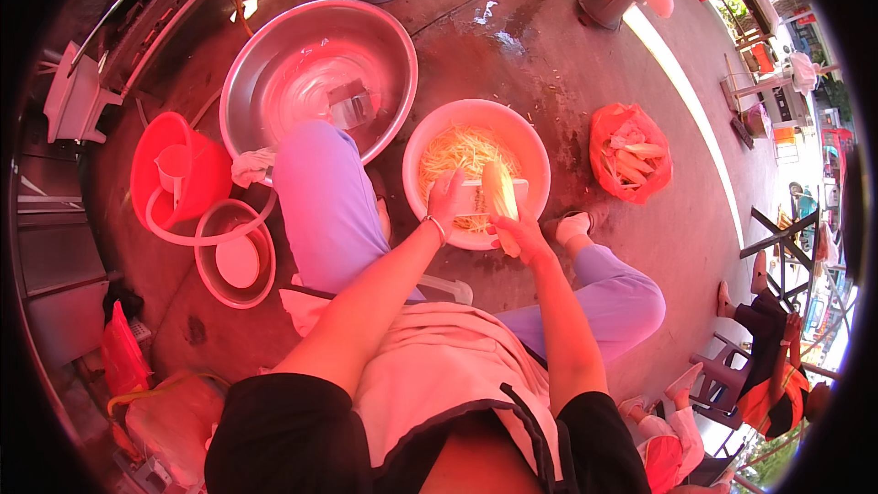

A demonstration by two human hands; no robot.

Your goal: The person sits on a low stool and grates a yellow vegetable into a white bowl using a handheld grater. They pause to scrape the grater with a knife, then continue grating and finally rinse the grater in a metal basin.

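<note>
A round plastic basin [538,163] stands on the floor between my knees, holding a heap of thin pale shreds [449,149]. Across its mouth lies a flat, light-coloured grater [468,199], whose left end my left hand [444,202] grips. My right hand [523,234] holds a long pale vegetable [500,192] by its lower part, against the right side of the grater. The vegetable covers part of the grater; I cannot tell its exact kind. More shreds show below the grater's near edge.
A red plastic bag [634,191] of similar pale vegetables sits to the right. At upper left is a large metal basin [267,55] with water and a clear container [351,106]. A red bucket [151,165], a hose [164,232] and a smaller bowl [206,264] stand left. Another person [772,357] sits far right.
</note>
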